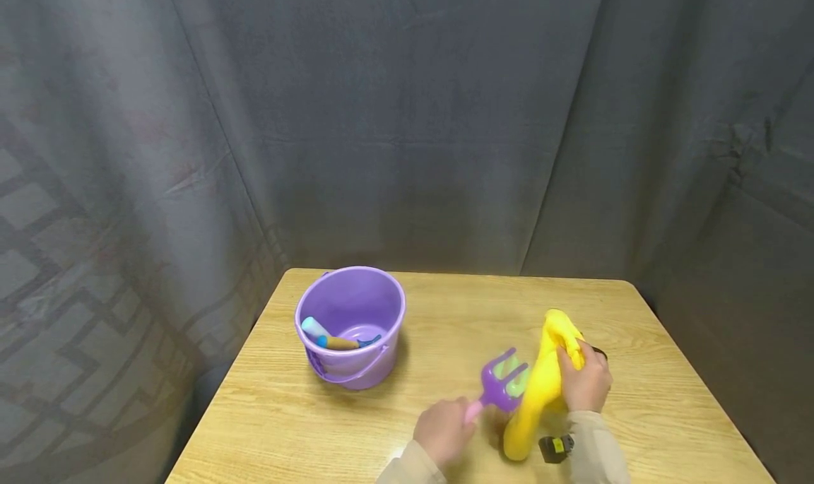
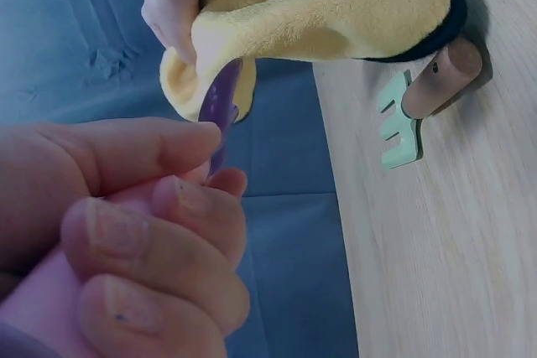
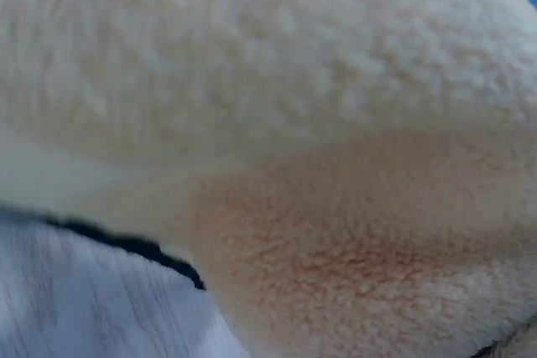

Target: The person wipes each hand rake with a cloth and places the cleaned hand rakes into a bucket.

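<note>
My left hand [image 1: 441, 429] grips the pink handle of a small purple toy fork [image 1: 499, 386], whose tines point up and away. My right hand [image 1: 586, 384] pinches the upper part of a yellow fleecy cloth [image 1: 540, 392] with dark edging, which hangs down beside the fork. In the left wrist view the fork [image 2: 220, 106] is seen edge-on against the cloth [image 2: 336, 18]; whether they touch I cannot tell. A green toy rake [image 2: 401, 127] with a brown handle lies on the table near the cloth's lower end. Cloth fills most of the right wrist view.
On the left of the wooden table [image 1: 254, 427] stands a purple bucket [image 1: 359, 367] with its handle down. Inside are a light-blue-ended piece [image 1: 314, 327] and a tool with a tan and blue handle [image 1: 340, 343]. Grey curtains [image 1: 407, 131] hang behind and beside the table.
</note>
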Tool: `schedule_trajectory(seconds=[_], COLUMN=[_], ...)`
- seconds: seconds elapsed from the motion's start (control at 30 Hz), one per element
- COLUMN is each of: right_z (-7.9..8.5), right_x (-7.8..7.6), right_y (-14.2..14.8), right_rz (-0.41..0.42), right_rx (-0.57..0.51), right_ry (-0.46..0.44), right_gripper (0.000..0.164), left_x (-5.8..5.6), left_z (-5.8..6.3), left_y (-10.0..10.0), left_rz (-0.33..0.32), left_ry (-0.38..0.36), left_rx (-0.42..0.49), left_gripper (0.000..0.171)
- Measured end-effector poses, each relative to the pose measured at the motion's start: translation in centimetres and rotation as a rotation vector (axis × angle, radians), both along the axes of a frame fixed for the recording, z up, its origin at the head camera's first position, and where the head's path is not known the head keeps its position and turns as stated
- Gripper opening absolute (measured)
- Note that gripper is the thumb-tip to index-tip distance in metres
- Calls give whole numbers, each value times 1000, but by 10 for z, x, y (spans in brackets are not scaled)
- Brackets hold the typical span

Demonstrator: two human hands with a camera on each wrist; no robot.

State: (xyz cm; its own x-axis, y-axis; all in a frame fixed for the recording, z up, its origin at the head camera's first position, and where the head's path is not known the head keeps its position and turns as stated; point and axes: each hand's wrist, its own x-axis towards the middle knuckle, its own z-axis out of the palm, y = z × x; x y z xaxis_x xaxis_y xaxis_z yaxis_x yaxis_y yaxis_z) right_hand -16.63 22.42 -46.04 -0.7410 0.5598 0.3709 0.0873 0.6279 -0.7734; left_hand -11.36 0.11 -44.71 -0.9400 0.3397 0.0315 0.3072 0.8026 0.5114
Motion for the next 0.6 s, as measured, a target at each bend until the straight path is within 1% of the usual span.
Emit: schedule_trajectory(seconds=[0.07,0.13,0.27,0.33,0.4,0.47,0.6], right_z=[2,6,16,22,26,30,37], right_x=[2,4,7,8,8,10,12], right_y=[2,2,3,2,-1,-6,-20], right_rz=[-12,-30,-65,-71,-62,-43,22], right_rx=[-11,-15,-8,8,36,67,129], right_ry=[-1,24,133,171,217,244,317], right_gripper=[31,31,31,32,33,34,34], left_x=[0,0,-2,-3,-5,-6,-8], left_z=[-1,-2,-4,-4,-4,-4,-4], left_y=[0,-1,-3,-4,-5,-5,-4], left_rz=[-1,0,9,15,14,15,14], left_ry=[0,-5,4,14,24,21,10], left_rx=[2,5,7,6,6,8,19], left_gripper=[16,15,14,14,15,14,14])
